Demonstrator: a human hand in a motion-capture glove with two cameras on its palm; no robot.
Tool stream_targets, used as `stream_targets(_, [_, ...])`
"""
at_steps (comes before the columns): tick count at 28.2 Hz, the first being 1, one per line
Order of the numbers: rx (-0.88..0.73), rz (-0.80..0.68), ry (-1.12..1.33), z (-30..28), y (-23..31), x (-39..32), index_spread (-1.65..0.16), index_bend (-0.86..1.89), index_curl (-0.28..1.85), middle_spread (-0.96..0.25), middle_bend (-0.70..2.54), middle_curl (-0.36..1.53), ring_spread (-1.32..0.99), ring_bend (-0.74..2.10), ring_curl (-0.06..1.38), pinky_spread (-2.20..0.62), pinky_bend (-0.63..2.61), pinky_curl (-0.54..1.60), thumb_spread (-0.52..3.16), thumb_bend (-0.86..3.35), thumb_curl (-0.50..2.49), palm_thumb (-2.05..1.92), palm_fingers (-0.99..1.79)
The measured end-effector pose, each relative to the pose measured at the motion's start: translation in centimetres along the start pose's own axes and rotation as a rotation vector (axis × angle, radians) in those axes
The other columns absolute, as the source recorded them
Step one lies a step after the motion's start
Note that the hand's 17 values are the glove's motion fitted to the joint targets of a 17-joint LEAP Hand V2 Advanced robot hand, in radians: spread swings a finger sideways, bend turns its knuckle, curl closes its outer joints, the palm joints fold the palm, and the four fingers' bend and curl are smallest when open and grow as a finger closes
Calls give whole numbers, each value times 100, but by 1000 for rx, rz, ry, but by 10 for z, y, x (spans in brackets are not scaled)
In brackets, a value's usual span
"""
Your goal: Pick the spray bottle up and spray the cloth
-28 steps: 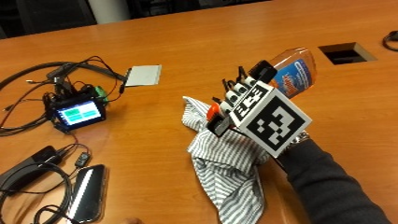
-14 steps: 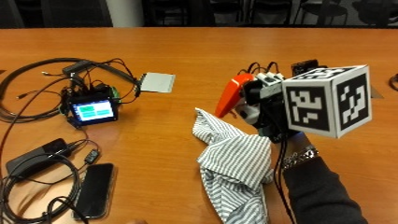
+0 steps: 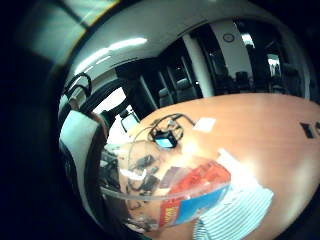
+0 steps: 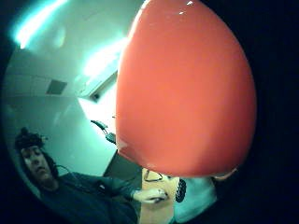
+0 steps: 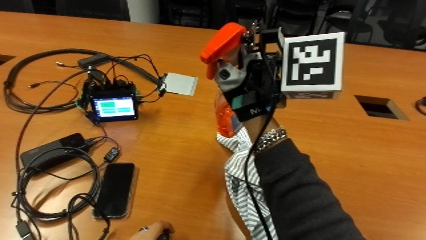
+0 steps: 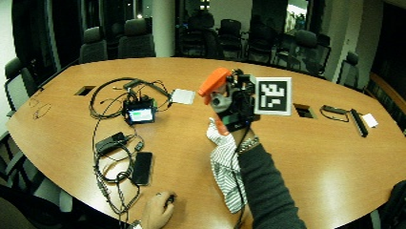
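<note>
Bottle (image 5: 226,75) is now upright w/ its orange head at top, raised well above the surface, where a sec ago it was tipped low over the cloth (image 5: 239,190). Right hand (image 5: 249,87) has its grip clamped round the bottle neck. Pick-up looks done; nozzle now needs aiming down at cloth before any spray.

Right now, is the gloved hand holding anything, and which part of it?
Yes. The right hand grips the spray bottle around its neck, just under the orange head, holding it upright above the cloth.
</note>
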State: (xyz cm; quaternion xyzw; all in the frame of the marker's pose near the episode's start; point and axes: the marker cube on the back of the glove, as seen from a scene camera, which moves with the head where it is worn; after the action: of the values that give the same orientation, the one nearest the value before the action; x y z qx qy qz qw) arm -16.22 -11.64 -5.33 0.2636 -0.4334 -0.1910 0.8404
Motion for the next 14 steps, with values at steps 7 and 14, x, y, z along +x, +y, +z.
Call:
stream_targets(7, [-30, 298, -239, 58, 33, 58, -23, 30, 62, -17, 60, 55, -19, 65, 50, -30, 45, 43, 45, -3, 79, 91, 133])
stream_targets(14, [-57, 475, -262, 79, 75, 111, -23, 30, 62, -17, 60, 55, -19, 65, 50, -30, 44, 43, 46, -3, 79, 91, 133])
